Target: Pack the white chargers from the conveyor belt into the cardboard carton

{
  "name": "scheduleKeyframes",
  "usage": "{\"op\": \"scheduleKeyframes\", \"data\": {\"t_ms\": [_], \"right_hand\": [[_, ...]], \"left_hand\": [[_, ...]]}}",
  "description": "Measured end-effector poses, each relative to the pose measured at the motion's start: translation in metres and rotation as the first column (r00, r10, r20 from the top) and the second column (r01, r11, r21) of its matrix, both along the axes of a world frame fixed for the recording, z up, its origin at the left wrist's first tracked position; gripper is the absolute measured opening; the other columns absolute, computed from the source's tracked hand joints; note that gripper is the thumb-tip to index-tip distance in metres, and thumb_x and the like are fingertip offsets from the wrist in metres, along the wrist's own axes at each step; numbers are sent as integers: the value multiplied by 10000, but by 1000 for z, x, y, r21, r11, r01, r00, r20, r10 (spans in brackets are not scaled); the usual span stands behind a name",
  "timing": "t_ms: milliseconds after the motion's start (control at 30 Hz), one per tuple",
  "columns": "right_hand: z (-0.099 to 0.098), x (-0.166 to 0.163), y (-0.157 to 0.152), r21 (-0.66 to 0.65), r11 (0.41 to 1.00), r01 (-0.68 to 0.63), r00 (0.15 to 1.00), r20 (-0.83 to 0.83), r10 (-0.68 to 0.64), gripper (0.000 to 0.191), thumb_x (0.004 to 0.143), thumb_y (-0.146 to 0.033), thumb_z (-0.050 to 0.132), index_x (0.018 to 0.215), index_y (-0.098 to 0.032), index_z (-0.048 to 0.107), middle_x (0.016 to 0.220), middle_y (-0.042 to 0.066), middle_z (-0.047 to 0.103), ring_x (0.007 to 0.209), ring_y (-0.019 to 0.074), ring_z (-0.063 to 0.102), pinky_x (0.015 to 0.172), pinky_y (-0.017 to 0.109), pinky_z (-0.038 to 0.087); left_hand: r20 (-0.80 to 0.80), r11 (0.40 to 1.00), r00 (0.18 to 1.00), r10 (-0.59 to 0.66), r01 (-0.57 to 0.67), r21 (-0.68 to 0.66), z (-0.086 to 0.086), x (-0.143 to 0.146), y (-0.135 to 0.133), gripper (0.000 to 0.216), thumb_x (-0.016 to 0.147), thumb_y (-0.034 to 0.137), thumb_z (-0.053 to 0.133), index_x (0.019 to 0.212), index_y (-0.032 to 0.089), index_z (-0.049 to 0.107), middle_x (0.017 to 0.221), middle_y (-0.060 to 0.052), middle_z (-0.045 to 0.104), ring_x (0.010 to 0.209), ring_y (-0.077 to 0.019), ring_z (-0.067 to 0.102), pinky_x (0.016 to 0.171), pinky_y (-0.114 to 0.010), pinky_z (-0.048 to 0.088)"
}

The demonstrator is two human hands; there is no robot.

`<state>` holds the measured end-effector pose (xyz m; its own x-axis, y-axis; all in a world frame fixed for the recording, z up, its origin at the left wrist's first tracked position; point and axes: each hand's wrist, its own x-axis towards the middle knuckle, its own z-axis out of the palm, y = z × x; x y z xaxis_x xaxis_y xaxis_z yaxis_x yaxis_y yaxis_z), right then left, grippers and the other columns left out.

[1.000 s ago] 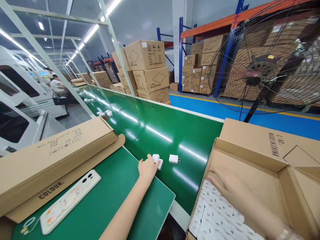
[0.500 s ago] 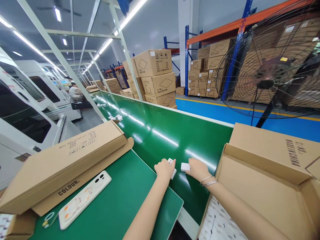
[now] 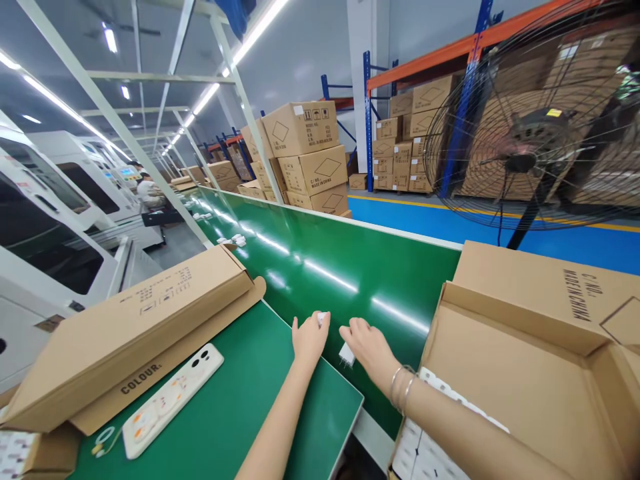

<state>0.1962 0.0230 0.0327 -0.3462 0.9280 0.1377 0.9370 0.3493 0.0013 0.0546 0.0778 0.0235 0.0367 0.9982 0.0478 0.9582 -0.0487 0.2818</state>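
A long green belt is stretching across the room beside one green bench. Over the belt, the left hand is pinching a white plug, mostly hiding it, so I cannot tell if another is tucked underneath. The right hand is gripping a second plug, its thumb hiding. One phone is lying on the bench. The picture's edge is cutting off one open box. Half a second ago the second plug's pins were hiding; now they are showing.
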Motion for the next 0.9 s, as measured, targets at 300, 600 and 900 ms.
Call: {"op": "scheduleKeyframes", "data": {"t_ms": [300, 600, 900], "right_hand": [[-21, -14, 2, -153, 962, -225, 974, 4, 228, 175, 843, -101, 434, 832, -157, 599, 897, 111, 613, 887, 225, 521, 670, 335, 421], [-17, 38, 18, -303, 952, -48, 974, -227, -23, 278, 791, -298, 571, 1029, -167, 513, 975, 28, 557, 794, 150, 545, 699, 317, 439], [-23, 34, 4, -342, 940, 11, 953, -282, -114, 861, 534, -257, 779, 1272, -133, 353, 1141, 128, 493, 1041, 267, 460, 860, 358, 383]], "left_hand": [[186, 997, 983, 12, -25, 67, -5, -13, 0, 418, 898, 437, 246, 807, 214, 587, 778, -13, 662, 811, -170, 590, 1023, -376, 254], [100, 962, 958, -268, 272, -23, -8, 5, -14, 396, 860, 438, 354, 684, 228, 639, 659, -6, 651, 726, -175, 602, 1015, -362, 237], [111, 910, 921, -374, 387, -146, -3, 6, -19, 500, 913, 403, 181, 845, 219, 641, 608, -1, 668, 798, -159, 621, 1071, -384, 103]]}}
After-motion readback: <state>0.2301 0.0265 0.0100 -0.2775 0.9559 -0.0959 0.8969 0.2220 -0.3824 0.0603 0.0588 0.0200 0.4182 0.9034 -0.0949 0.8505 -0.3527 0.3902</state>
